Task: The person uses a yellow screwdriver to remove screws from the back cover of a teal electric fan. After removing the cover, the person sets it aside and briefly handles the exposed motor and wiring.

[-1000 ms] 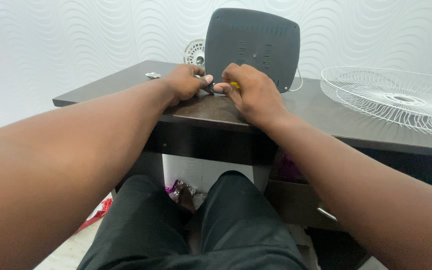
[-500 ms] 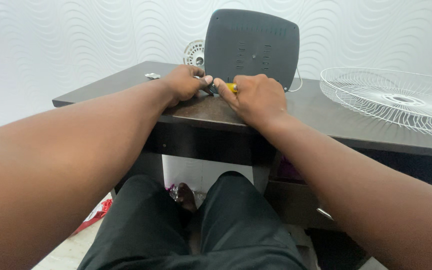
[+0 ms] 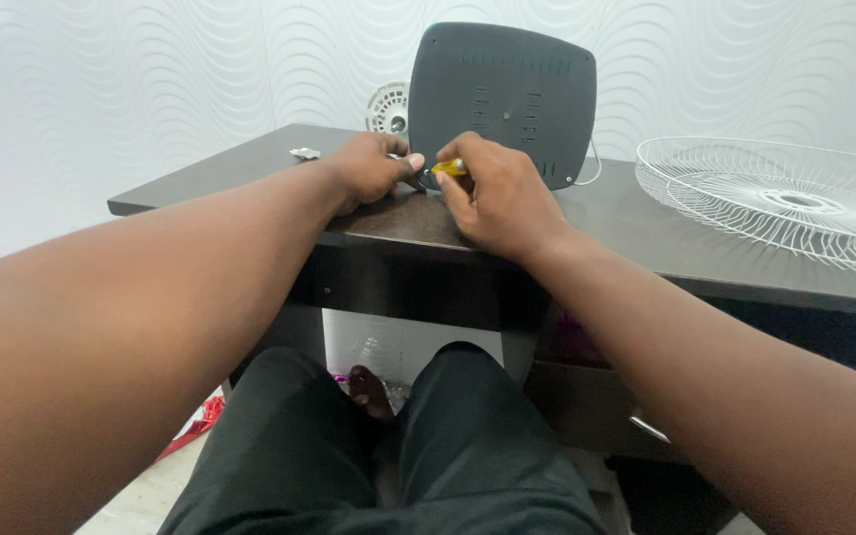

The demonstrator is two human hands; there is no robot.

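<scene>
Near desk edge (image 3: 418,230); right hand (image 3: 500,198) grips yellow tool (image 3: 451,168).

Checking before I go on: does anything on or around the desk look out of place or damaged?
Nothing looks damaged. The wire fan guard lies detached on the desk, running past the right picture edge. Red and pink wrappers litter the floor under it. The grey base stands on edge.

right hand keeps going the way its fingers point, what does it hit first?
Most likely the dark grey panel standing upright on the desk. The right hand, holding a yellow tool, points away toward the panel's lower edge. The gap is hard to judge; it may already touch.
</scene>
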